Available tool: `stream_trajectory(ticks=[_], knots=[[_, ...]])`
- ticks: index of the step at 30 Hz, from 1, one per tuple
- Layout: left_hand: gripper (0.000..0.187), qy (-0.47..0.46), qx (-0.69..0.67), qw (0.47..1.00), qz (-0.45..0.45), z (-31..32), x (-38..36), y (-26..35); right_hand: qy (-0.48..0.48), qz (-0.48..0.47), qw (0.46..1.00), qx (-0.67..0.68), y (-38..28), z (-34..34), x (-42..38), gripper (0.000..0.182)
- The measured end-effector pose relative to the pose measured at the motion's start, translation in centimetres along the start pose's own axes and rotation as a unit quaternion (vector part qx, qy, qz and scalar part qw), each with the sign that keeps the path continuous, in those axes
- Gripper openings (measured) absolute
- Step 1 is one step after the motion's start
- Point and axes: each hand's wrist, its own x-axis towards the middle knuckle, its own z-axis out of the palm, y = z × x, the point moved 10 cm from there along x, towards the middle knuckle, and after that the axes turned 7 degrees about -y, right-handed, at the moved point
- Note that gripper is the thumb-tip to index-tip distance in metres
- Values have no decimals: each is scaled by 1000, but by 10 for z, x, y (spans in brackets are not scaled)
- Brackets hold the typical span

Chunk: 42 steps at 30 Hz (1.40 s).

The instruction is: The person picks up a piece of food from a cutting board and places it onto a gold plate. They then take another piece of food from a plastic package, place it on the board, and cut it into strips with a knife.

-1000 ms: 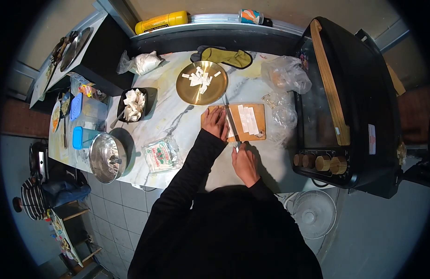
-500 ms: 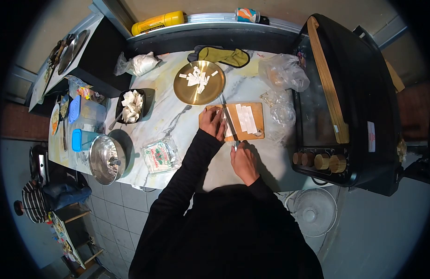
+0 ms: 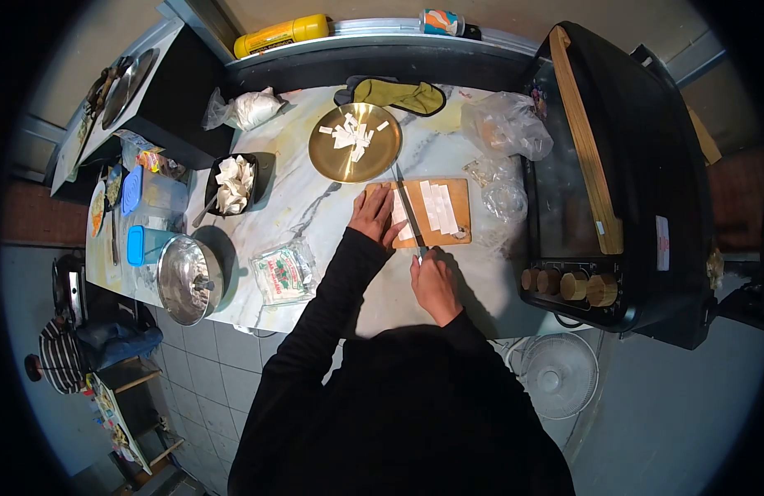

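My right hand (image 3: 436, 286) is closed round the handle of a long knife (image 3: 408, 204). Its blade points away from me across a wooden cutting board (image 3: 462, 189), alongside a white, sheet-like piece (image 3: 402, 220). On that piece and the board's left edge, my left hand (image 3: 373, 216) lies with its fingers stretched out. To the right of the blade, several white strips (image 3: 437, 207) lie side by side. Beyond the board, a gold-coloured plate (image 3: 328, 161) bears a heap of small white cut pieces (image 3: 350, 137).
Left of my arms lie a printed plastic packet (image 3: 283, 274), a steel bowl (image 3: 174, 291) and a black bowl (image 3: 212, 192) of folded white pieces. Plastic bags (image 3: 504, 128) and a black oven (image 3: 647, 182) stand right. A person (image 3: 64, 355) sits at the far left.
The fingers of my left hand have flattened from a bent pose and moved slightly left. My right hand keeps its hold on the knife; the view has shifted slightly.
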Motion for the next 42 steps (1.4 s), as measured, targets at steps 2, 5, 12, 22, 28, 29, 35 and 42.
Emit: stream_trajectory(ticks=[2,5,12,22,28,29,35,42], knots=[[63,-4,6,1000,0,3,0,-1,14,-6,1000,-5,-1,-1,-1,30],[63,-8,3,1000,-3,5,0,-3,20,-5,1000,-20,-3,0,-1,30],[63,-4,3,1000,2,4,0,-2,16,0,1000,-27,-4,1,-2,31],[64,-2,2,1000,3,3,1,-1,20,0,1000,-11,-4,-2,-1,30],[64,-2,-2,1000,6,1,1,0,21,1,1000,5,-2,-2,1,29],[64,-1,-4,1000,8,1,2,0,13,5,1000,15,0,-1,2,29],[64,2,-1,1000,14,2,2,-2,38,-1,999,-8,-5,-7,7,30],[64,13,5,1000,10,-1,2,0,50,-14,999,-11,-4,-5,3,30]])
